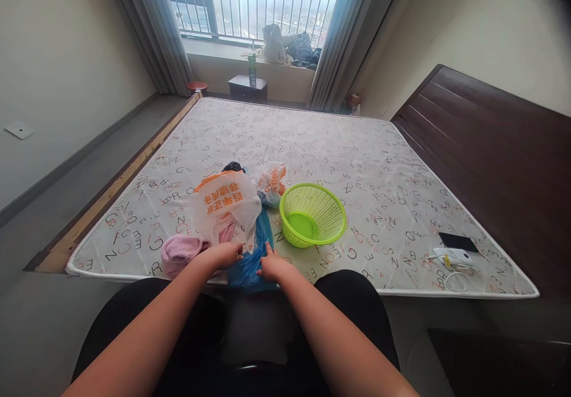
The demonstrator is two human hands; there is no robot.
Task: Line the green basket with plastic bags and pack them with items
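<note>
My left hand [227, 255]: fingers curled at the blue bag's 10 o'clock edge; whether they pinch the film, I cannot tell.
My right hand [274, 266]: on its 3 o'clock side, index finger stretched forward; a firm grip I cannot tell either.
Crumpled translucent blue plastic bag [250, 275]: between my hands, running towards 12 o'clock.
Done, I judge: the bag is laid out lengthwise.
Left, I judge: it is wrinkled, neither smooth nor folded.
White plastic bag with orange lettering [209, 210]: 11 o'clock, loosely spread.
Fluffy pink cloth [181, 254]: 9 o'clock, bunched.
Small whitish plastic bag with orange print [273, 184]: near 12 o'clock, crumpled.
Round lime-green plastic basket [332, 216]: 2 o'clock, upright on the letter-printed white mattress [366, 177].
</note>
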